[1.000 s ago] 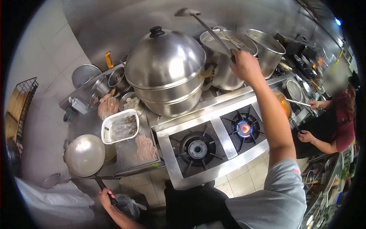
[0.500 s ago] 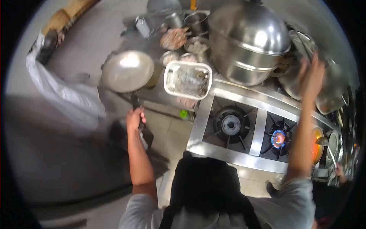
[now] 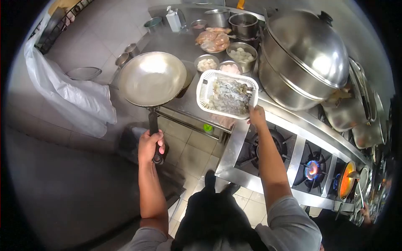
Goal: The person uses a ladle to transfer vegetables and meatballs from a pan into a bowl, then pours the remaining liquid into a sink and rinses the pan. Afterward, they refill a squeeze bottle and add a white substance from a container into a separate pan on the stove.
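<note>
My left hand (image 3: 150,146) is wrapped round the black handle of a wide metal frying pan (image 3: 153,79), which is held up at the left with a bare, shiny inside. My right hand (image 3: 256,116) grips the near right corner of a white plastic basket (image 3: 202,93). Greyish, glistening pieces that look like raw shrimp (image 3: 231,97) lie in this basket. Behind the basket stand metal bowls with white pieces (image 3: 207,64), pale pink meat (image 3: 230,69) and pale round balls (image 3: 241,54).
A large lidded steamer pot (image 3: 301,58) stands right of the basket. One stove burner is lit (image 3: 312,170). Further right is a pan of orange-red food (image 3: 346,180), with another person's hand (image 3: 365,212) at a ladle. Raw poultry (image 3: 213,39) and a white pump bottle (image 3: 173,20) stand at the back.
My right hand has come from the hanging pans at the far right to the basket and taken hold of its corner. The left hand has kept the pan's handle. The view has shifted.
</note>
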The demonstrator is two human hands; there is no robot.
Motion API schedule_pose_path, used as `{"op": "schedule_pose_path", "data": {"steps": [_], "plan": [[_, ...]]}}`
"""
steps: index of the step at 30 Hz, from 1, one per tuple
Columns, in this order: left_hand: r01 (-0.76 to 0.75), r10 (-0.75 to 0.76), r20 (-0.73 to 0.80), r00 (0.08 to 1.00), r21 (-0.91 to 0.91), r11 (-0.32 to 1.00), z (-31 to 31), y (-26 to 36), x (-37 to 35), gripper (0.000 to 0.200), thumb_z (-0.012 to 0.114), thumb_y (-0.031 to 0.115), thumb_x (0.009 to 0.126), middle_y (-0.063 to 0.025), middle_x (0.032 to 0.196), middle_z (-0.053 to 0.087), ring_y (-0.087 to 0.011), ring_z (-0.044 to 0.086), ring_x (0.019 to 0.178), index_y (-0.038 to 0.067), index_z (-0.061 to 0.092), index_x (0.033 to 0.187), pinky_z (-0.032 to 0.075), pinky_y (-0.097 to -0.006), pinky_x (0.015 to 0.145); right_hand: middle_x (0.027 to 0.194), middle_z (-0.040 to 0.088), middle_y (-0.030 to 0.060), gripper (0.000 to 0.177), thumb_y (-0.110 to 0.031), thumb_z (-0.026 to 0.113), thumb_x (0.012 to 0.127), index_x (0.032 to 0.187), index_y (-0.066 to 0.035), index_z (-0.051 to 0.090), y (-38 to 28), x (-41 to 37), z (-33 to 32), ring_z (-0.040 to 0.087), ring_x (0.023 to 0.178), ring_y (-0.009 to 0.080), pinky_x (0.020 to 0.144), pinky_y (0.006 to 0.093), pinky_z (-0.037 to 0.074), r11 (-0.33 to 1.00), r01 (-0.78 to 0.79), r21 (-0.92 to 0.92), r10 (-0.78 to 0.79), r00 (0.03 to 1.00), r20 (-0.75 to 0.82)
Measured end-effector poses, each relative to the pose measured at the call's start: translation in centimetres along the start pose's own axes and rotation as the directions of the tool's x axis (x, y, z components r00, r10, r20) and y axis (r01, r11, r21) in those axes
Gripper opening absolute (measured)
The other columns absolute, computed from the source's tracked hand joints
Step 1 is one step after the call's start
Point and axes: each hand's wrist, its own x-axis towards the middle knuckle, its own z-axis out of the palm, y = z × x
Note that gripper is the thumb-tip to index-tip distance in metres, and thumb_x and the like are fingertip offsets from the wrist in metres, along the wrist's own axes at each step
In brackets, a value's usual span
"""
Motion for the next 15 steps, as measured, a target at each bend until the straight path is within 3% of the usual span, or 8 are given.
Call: {"op": "schedule_pose_path", "data": {"steps": [1,4,10,12,14,15], "plan": [[0.004,-0.004,0.014,1.0,0.012,1.0,-0.3,0.4,0.6,0.011,0.058,0.007,0.082,-0.0034,0.059,0.051,-0.0133,0.047,0.039,0.0,0.053,0.088,0.039,-0.0272,0.038,0.065,0.063,0.0173,0.038,-0.025,0.051,0.092,0.088,0.012,0.061,0.0,-0.1,-0.1,0.06,0.045,0.0238,0.044,0.0342,0.051,0.996,0.029,-0.087,-0.027,0.999,0.021],[0.002,-0.002,0.013,1.0,0.026,1.0,-0.1,2.1,1.7,0.011,0.058,0.008,0.082,-0.003,0.059,0.052,-0.0132,0.047,0.04,0.0,0.053,0.089,0.039,-0.0267,0.038,0.059,0.062,0.0174,0.037,-0.021,0.048,0.092,0.083,0.013,0.059,-2.4,-2.1,-0.2,0.06,0.043,0.024,0.043,0.0345,0.051,0.991,0.093,-0.097,-0.096,0.995,-0.025],[0.013,-0.015,0.047,0.999,0.034,0.999,-0.7,5.4,2.5,0.012,0.059,0.008,0.082,-0.0028,0.059,0.051,-0.0128,0.047,0.038,0.002,0.053,0.091,0.039,-0.0254,0.037,0.062,0.063,0.0202,0.036,-0.019,0.047,0.092,0.08,0.012,0.06,-4.5,-3.7,1.2,0.06,0.045,0.0229,0.044,0.0341,0.049,0.977,0.088,0.196,-0.088,0.996,-0.007],[0.003,-0.007,0.091,0.996,0.049,0.999,-1.2,6.1,2.7,0.013,0.059,0.01,0.085,-0.0019,0.058,0.049,-0.0121,0.044,0.038,0.002,0.054,0.094,0.034,-0.0257,0.036,0.063,0.063,0.0206,0.037,-0.02,0.046,0.091,0.077,0.011,0.06,-5.1,-1.9,1.8,0.06,0.046,0.0231,0.045,0.0348,0.049,0.961,0.111,0.255,-0.109,0.994,-0.022],[0.005,-0.008,0.1,0.995,0.031,1.0,-1.2,6.8,2.7,0.013,0.058,0.009,0.085,-0.0021,0.057,0.048,-0.012,0.042,0.037,0.001,0.054,0.094,0.034,-0.0254,0.036,0.061,0.063,0.0193,0.04,-0.022,0.046,0.09,0.073,0.011,0.061,-5.5,1.0,3.0,0.06,0.045,0.0244,0.049,0.0371,0.049,0.924,0.326,-0.198,-0.357,0.923,-0.145],[0.004,-0.008,0.109,0.994,0.039,0.999,-1.2,7.2,2.7,0.013,0.058,0.009,0.085,-0.0022,0.057,0.048,-0.0122,0.042,0.036,0.001,0.053,0.094,0.033,-0.0255,0.035,0.063,0.061,0.0175,0.032,-0.017,0.051,0.09,0.072,0.009,0.06,-6.6,1.9,3.4,0.06,0.05,0.0249,0.046,0.0337,0.054,0.978,0.208,0.016,-0.206,0.975,-0.088]]}}
